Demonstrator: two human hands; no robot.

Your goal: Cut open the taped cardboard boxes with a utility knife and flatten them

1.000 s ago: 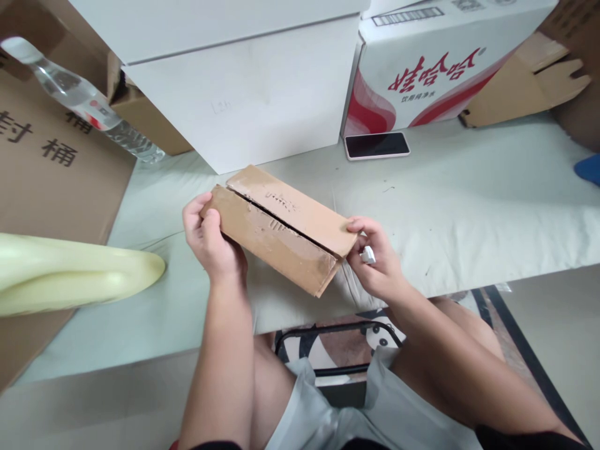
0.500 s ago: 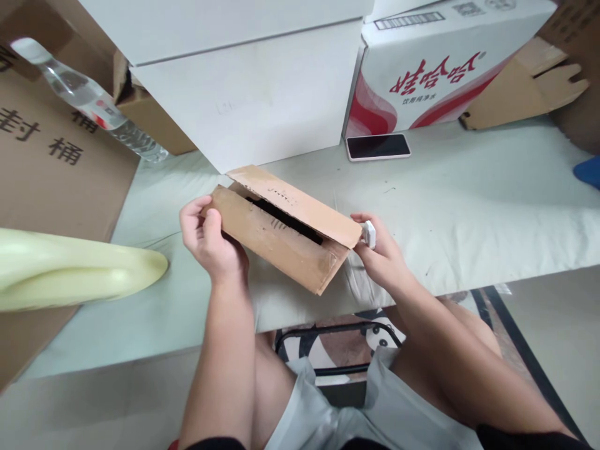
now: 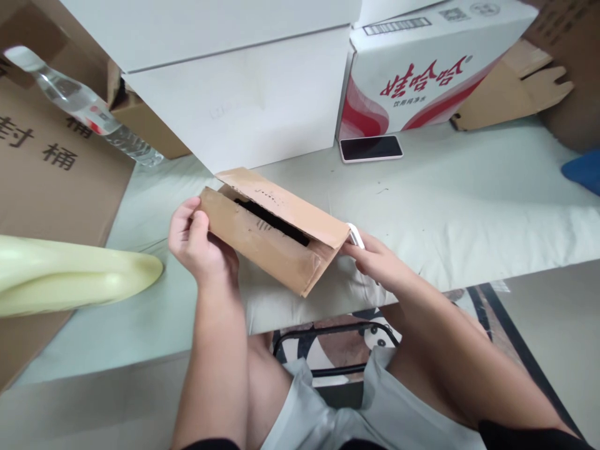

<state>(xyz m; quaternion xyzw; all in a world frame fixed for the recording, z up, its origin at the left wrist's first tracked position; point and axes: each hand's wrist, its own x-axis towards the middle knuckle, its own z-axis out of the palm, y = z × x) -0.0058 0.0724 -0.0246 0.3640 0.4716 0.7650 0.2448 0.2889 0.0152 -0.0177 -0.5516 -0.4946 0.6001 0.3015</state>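
Note:
A small brown cardboard box sits tilted on the pale cloth, its two long top flaps partly raised with a dark gap between them. My left hand pinches the box at its left end, thumb on the near side. At the other end, my right hand is closed around a small white object, whose kind I cannot make out. Its fingers are right beside the box's right corner, and the fingertips are partly hidden behind it.
A phone lies on the cloth-covered surface before a white and red carton. Large white boxes stand behind. On the left are a water bottle and a pale yellow rounded object; something blue is far right.
My right hand has turned and shifted slightly, so the white object shows a narrower, longer side. The whole view has slid a little; the left hand keeps its hold on the box.

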